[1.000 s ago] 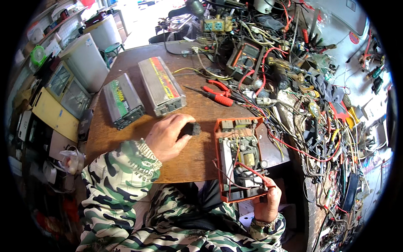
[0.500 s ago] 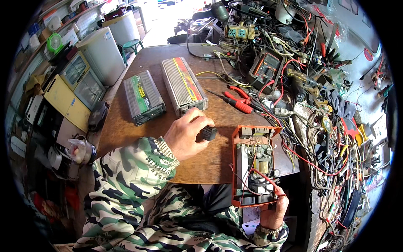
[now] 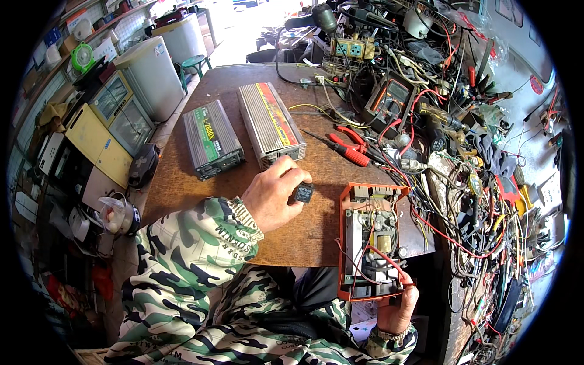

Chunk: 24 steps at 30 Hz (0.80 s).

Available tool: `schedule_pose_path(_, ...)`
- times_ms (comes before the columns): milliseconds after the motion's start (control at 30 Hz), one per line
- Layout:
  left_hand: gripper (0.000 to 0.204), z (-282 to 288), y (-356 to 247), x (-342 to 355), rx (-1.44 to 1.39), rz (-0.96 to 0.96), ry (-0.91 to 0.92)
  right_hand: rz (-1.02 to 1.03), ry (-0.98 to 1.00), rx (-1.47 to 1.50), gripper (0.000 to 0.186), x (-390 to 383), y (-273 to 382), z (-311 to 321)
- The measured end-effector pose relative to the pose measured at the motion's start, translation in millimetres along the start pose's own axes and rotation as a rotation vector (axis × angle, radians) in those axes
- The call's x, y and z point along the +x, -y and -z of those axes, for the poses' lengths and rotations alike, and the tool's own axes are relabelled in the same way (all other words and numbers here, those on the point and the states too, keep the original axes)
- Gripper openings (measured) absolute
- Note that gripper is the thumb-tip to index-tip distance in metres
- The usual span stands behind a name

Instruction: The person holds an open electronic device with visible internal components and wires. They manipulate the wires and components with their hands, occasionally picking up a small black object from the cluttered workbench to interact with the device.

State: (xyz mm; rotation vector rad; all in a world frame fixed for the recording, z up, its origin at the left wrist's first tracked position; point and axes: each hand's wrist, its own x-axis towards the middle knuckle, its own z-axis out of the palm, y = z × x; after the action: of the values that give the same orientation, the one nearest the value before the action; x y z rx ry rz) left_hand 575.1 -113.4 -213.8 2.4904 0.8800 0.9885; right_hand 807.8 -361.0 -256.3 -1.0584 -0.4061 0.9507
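Observation:
Between the thumb and fingers of my left hand [image 3: 274, 194] is a small black cube-shaped component [image 3: 303, 193], held above the wooden table with pale marks on its face. My right hand [image 3: 398, 309] grips the near right corner of an open orange metal casing [image 3: 342, 243]. Inside that casing a circuit board [image 3: 380, 243] shows capacitors, a yellow-wrapped transformer and loose red and dark wires. The casing's near end juts past the table edge. Just beyond my left hand stands a silver finned power inverter [image 3: 271, 121] with a red and yellow label. Left of it lies another inverter [image 3: 213, 140] with a green label.
On the brown wooden table [image 3: 176, 201], red-handled pliers [image 3: 350, 146] lie right of the inverters. A multimeter [image 3: 389, 100] rests behind them. Tangled cables and tools [image 3: 468, 182] crowd the right side. A white cabinet [image 3: 155, 76] and green stool [image 3: 194, 64] stand far left.
The whole view has shifted slightly, with the table things appearing a little further right. My left hand has turned the black component slightly, showing more of its marked face. Both grips stay the same.

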Motion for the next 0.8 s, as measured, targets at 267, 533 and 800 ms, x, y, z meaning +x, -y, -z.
schedule_pose_path(267,0.039,3.1,1.8,-1.3,0.032,0.015,0.006,-0.002,0.013,0.017,0.069,1.6,-2.6,1.5)
schedule_pose_path(533,0.034,10.8,-11.3,-0.7,0.076,0.002,-0.066,-0.009,0.075,0.105,0.07,6.9,-8.9,10.8)
schedule_pose_path(800,0.036,-1.7,-10.4,4.2,0.041,0.001,-0.024,-0.046,0.125,0.116,0.062,3.9,-6.0,16.5)
